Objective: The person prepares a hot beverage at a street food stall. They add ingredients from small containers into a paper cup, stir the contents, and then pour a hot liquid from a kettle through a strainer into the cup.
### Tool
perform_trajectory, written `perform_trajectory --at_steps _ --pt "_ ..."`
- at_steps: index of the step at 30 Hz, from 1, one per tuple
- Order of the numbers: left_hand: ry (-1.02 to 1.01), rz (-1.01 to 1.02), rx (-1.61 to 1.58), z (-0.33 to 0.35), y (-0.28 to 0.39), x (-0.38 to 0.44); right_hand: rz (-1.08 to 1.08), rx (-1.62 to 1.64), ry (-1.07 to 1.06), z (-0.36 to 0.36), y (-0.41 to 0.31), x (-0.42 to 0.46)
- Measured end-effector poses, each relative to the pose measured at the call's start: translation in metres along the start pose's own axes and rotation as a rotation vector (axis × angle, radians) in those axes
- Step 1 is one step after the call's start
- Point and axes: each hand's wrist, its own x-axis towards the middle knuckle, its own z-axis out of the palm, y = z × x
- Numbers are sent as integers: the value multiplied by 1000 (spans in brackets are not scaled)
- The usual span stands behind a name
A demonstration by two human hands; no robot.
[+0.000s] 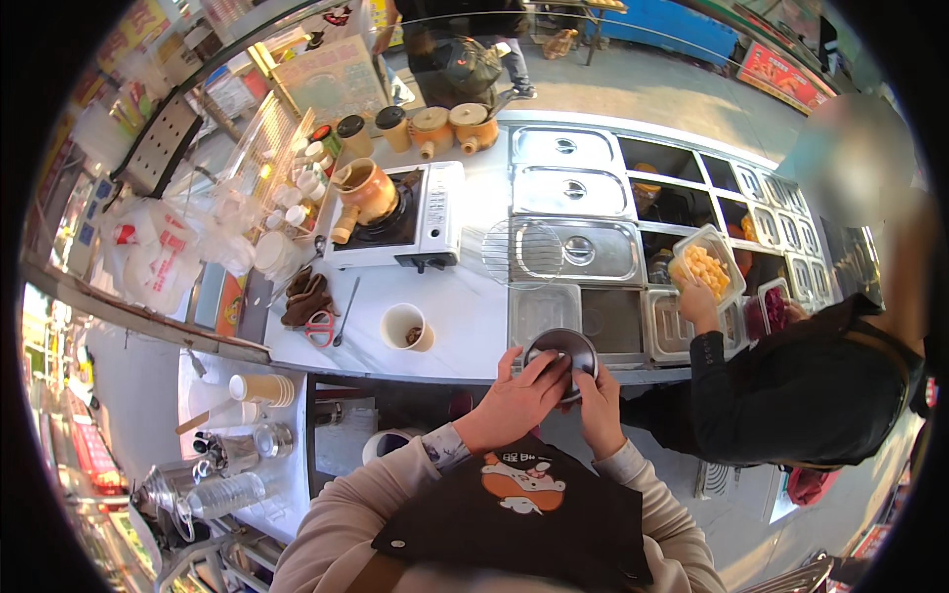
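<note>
Both hands are on a dark grey metal cup (567, 339) at the counter's front edge. My left hand (519, 396) reaches over it with the fingers inside its mouth. My right hand (602, 404) grips the cup's right side, its thumb at the rim. What the left fingers touch inside is hidden. A paper cup (397, 326) with some brown bits at the bottom stands to the left on the white counter (467, 326). Red-handled scissors (319, 330), a long thin spoon (347, 311) and a brown cloth item (308, 295) lie further left.
A clay pot (368, 194) sits on a portable gas stove (445, 200). Behind the cup are a round wire rack (504, 252) and lidded steel pans (567, 189). At right a co-worker (801, 393) holds a container of yellow cubes (704, 268). Stacked paper cups (263, 391) lie lower left.
</note>
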Motion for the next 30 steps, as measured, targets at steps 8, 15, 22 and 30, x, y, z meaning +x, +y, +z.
perform_trajectory --at_steps 8,15,22,30 --pt "-44 -17 -136 -37 -40 -103 25 -161 -292 36 7 -23" --pt "149 -554 86 -82 -75 -244 107 -385 -15 28 59 -2" --pt "56 -624 337 -24 -194 -253 -11 -594 -216 106 91 24" --pt "-181 -424 602 55 -289 -241 -191 -727 -86 188 90 60"
